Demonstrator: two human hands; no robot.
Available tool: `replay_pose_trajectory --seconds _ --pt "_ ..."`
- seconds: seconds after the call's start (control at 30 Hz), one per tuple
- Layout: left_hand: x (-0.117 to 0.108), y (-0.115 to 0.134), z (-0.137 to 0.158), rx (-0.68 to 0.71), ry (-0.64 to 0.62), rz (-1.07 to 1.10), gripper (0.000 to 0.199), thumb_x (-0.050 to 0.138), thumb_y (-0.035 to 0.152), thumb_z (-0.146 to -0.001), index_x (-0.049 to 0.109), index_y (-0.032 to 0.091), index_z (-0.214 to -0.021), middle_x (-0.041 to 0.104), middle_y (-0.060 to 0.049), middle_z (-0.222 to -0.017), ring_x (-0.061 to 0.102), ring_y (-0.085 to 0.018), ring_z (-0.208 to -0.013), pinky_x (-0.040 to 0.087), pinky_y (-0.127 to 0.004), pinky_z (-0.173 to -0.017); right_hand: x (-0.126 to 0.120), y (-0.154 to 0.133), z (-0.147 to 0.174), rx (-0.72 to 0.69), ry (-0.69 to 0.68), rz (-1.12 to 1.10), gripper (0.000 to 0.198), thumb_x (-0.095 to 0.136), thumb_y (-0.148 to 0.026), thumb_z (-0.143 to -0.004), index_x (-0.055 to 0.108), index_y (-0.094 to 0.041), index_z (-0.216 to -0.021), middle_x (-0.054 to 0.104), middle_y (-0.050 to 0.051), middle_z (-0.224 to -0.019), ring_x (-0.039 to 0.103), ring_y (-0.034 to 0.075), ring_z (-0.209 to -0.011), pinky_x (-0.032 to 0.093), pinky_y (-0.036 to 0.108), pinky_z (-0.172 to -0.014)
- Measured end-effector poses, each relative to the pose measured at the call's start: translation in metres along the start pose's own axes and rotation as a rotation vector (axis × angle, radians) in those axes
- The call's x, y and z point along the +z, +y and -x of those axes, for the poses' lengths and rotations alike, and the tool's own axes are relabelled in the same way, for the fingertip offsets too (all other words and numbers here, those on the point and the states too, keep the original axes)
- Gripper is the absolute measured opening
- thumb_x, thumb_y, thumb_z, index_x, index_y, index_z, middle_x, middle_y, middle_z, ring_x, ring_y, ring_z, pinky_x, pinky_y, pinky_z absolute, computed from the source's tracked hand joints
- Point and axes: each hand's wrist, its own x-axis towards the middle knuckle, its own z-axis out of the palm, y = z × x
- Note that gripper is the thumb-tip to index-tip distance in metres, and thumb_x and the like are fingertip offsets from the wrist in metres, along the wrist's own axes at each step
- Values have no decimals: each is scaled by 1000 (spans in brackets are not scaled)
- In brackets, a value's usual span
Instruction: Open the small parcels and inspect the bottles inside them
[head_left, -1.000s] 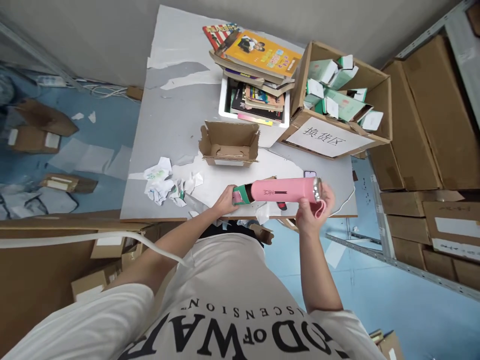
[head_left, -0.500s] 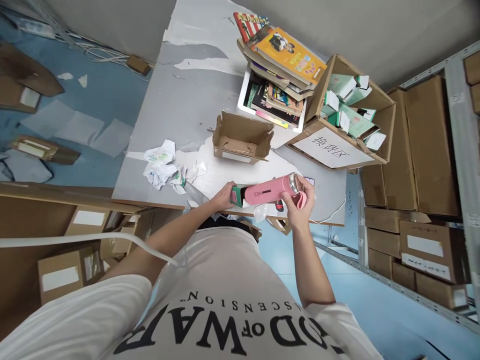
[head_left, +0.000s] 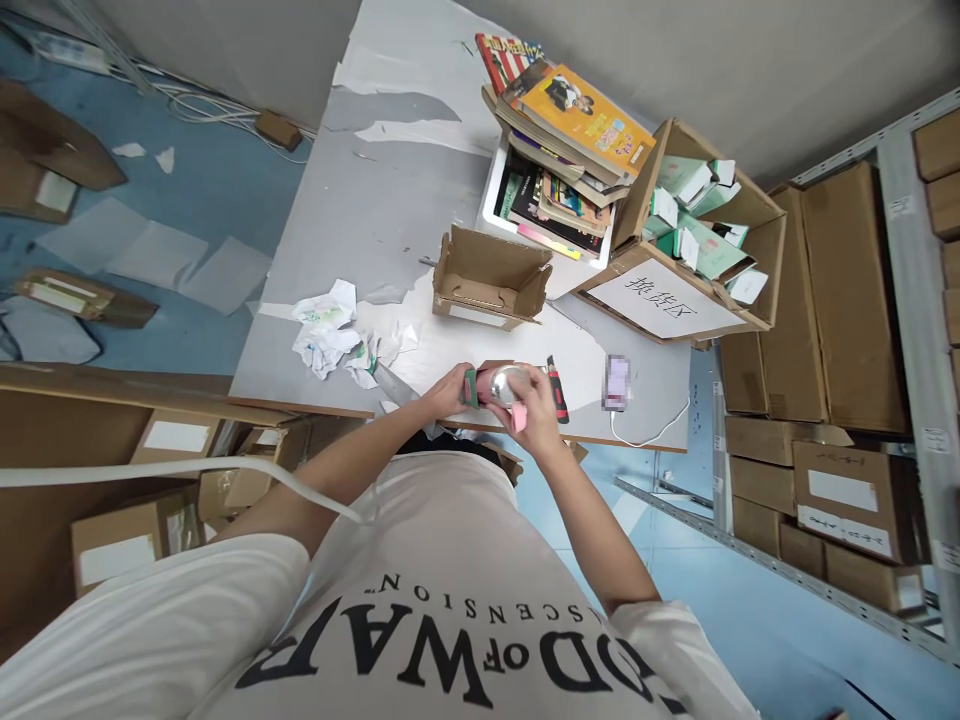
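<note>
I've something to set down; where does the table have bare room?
Widest: left rear of the table, bordered by crumpled paper, small open carton and book stack. Another: between utility knife and phone. Crowded: front middle, where the left hand grips a green box and the right hand a pink bottle; right rear, with large carton.

Pink bottle (head_left: 486,386), silver lid (head_left: 507,382), tilted, against green box (head_left: 470,388)

Knife (head_left: 559,398) between bottle (head_left: 505,380) and phone (head_left: 616,383); books (head_left: 589,120) left of carton (head_left: 763,243)
</note>
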Motion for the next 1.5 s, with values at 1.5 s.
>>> replay_pose_trajectory --seconds 1.5 --pt "-27 40 5 184 -71 -31 77 69 28 -68 33 15 -136 45 -16 -135 46 -29 -124 38 -46 -105 48 -11 3 368 -398 262 57 40 -29 -89 32 -22 -145 30 12 -148 15 30 -141 51 42 -92"
